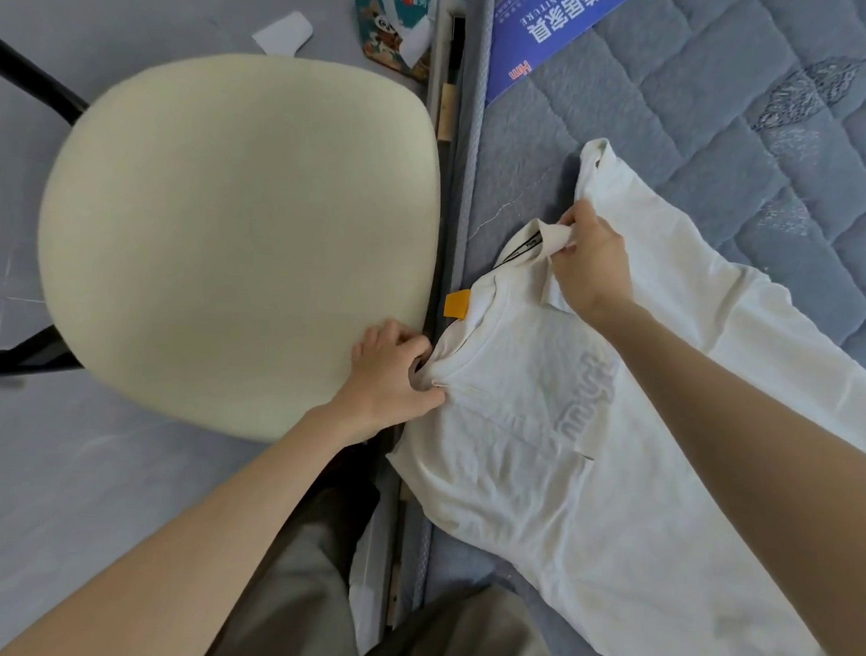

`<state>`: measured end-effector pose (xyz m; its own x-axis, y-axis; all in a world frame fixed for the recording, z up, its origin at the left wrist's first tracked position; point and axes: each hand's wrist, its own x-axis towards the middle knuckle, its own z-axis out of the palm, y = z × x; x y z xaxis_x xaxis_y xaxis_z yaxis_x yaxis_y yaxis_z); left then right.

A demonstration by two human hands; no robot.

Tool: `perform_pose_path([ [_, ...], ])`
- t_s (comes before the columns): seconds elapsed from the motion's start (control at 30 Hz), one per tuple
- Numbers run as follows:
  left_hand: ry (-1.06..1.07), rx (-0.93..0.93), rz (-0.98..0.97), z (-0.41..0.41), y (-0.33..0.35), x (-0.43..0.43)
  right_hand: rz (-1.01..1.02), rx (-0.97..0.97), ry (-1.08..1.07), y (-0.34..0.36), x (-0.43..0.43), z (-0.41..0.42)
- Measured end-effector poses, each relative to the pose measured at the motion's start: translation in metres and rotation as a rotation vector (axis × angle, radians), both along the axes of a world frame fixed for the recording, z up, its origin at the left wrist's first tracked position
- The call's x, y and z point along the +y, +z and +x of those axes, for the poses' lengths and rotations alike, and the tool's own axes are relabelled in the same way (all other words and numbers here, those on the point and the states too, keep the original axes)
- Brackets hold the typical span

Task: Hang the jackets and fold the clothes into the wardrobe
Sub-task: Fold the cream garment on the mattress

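Note:
A white T-shirt with pale raised lettering and an orange tag at the neck lies spread on the blue-grey quilted mattress, its collar toward the mattress's left edge. My left hand pinches the shirt at the near shoulder beside the collar. My right hand grips the fabric at the far shoulder, lifting a fold of it. The shirt's body runs off to the lower right.
A cream chair seat on black legs stands right beside the mattress edge, touching my left hand. A blue printed label lies on the mattress at the top. A colourful box and paper scraps lie on the floor.

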<state>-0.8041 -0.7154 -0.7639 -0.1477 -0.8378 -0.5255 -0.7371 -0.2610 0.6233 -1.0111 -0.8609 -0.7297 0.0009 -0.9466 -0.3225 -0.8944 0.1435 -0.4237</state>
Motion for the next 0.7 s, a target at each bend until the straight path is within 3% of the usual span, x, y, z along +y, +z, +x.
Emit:
perform_pose_path([
  [0.13, 0.122, 0.3, 0.192, -0.006, 0.026, -0.001, 0.002, -0.052, 0.001, 0.013, 0.0, -0.006],
  [0.3, -0.095, 0.186, 0.063, -0.04, 0.051, -0.005, -0.02, -0.027, -0.121, 0.029, 0.008, -0.041],
  [0.47, -0.357, 0.294, 0.171, -0.115, 0.073, -0.003, -0.079, 0.08, -0.236, 0.043, 0.027, -0.099],
  [0.7, -0.474, 0.369, 0.304, -0.244, 0.08, 0.024, -0.159, 0.241, -0.346, 0.061, 0.064, -0.198],
])
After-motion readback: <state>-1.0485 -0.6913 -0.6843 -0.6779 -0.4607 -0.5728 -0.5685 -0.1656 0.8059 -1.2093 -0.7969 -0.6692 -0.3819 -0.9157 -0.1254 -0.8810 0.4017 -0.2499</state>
